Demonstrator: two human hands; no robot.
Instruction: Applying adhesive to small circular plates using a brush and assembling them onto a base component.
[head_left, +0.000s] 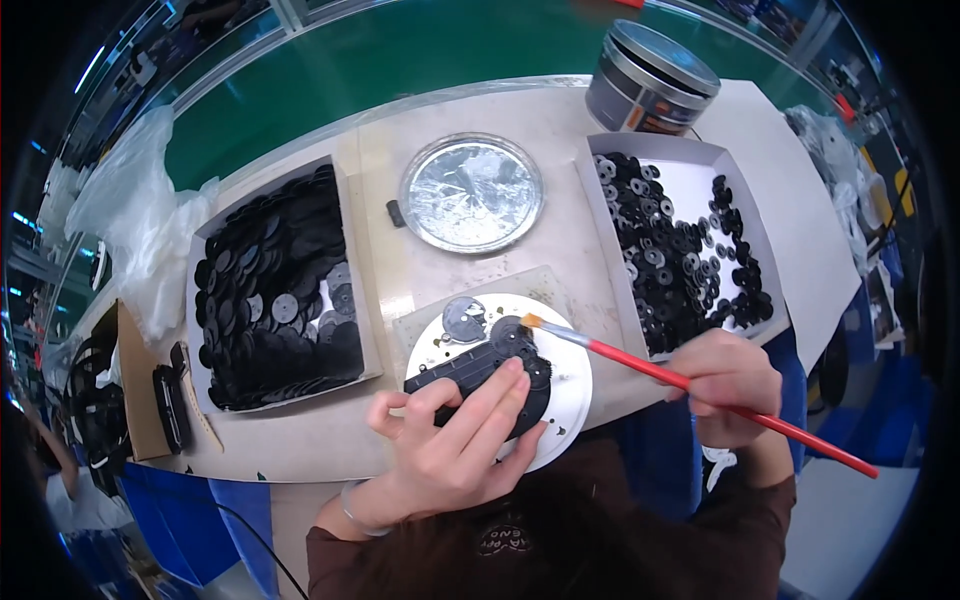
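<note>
A paintbrush (640,362) with a long red handle is pinched in my right hand (728,385). Its bristle tip touches a small dark gear wheel on a black plastic part (462,371). My left hand (465,430) lies over that part, fingertips pressing it down and thumb at its near edge. Under it is a round white plate (572,400), resting on a flat translucent sheet (412,327). A grey disc-shaped gear (463,319) sits beside the black part, at its far left. Small dark bits are scattered on the white plate.
At the left stands a box (372,330) of black discs; at the right, a tray (752,200) of small black and grey gears. Between them lies a round metal lid (472,193) with a shiny film. A metal can (652,80) stands behind the tray. Plastic bags (135,220) hang far left.
</note>
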